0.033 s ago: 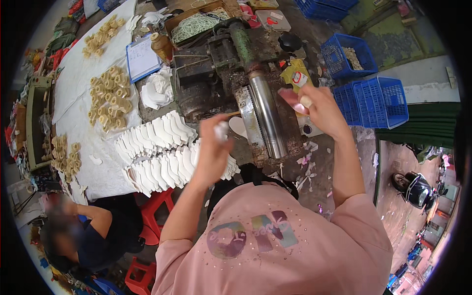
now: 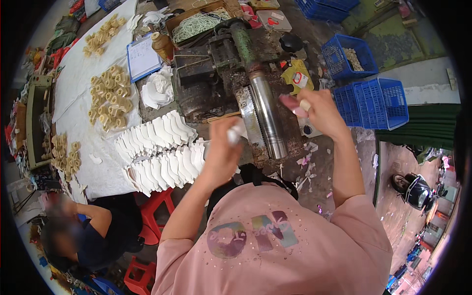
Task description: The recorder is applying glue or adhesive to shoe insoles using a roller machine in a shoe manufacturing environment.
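My left hand (image 2: 223,150) is raised just left of the steel cylinder (image 2: 268,118) on the machine. Its fingers are curled and smeared by motion. A small white thing (image 2: 235,132) shows at the fingertips; I cannot tell what it is. My right hand (image 2: 320,114), on the cylinder's other side, pinches a thin, shiny pink piece (image 2: 292,104). A pale cover (image 2: 305,104) shows on one of its fingers. Two rows of curved white pieces (image 2: 156,135) lie on the bench to the left of my left hand.
The machine's green arm (image 2: 241,42) stands beyond the cylinder. Cream-coloured parts (image 2: 110,98) lie heaped on the pale sheet. A clipboard (image 2: 143,59) and box of cord (image 2: 201,24) sit farther back. Blue baskets (image 2: 388,103) stand right. A person (image 2: 101,236) sits at left.
My left hand has moved right, toward the cylinder, with the small white thing at its fingers. My right hand has barely shifted, and the pink piece has tilted slightly.
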### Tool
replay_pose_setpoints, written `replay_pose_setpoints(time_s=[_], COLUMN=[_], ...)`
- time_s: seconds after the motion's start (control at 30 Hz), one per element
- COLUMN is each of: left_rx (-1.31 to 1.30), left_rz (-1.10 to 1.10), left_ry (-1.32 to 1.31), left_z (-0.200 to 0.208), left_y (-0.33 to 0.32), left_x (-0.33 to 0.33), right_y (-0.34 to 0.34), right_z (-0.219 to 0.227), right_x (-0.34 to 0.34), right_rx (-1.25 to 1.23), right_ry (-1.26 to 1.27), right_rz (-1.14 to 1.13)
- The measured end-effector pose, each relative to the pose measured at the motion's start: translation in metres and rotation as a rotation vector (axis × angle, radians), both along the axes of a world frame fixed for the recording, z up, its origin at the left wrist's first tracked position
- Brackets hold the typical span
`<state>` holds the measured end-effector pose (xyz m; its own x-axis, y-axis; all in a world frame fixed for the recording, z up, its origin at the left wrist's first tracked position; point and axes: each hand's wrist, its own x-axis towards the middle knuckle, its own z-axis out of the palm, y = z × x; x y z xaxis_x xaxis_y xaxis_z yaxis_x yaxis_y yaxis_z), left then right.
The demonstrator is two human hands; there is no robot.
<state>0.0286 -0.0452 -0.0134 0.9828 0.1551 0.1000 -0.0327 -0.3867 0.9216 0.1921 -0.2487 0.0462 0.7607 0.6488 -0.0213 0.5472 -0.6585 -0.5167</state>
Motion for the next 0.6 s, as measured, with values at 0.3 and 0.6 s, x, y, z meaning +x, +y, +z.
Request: replay_pose_setpoints(time_s=[0.3, 0.6], left_rx=[-0.072, 0.596], left_rz=[-0.018, 0.615], left_ry=[0.058, -0.061], left_z=[0.0, -0.08], left_y=[-0.022, 0.169], left_x=[0.004, -0.054], right_y=[0.01, 0.007], right_z=[-0.04, -0.042], right_x=[-0.011, -0.019], right_rx=[0.177, 0.352], right_ry=[-0.131, 0.225], right_rz=[-0.012, -0.226])
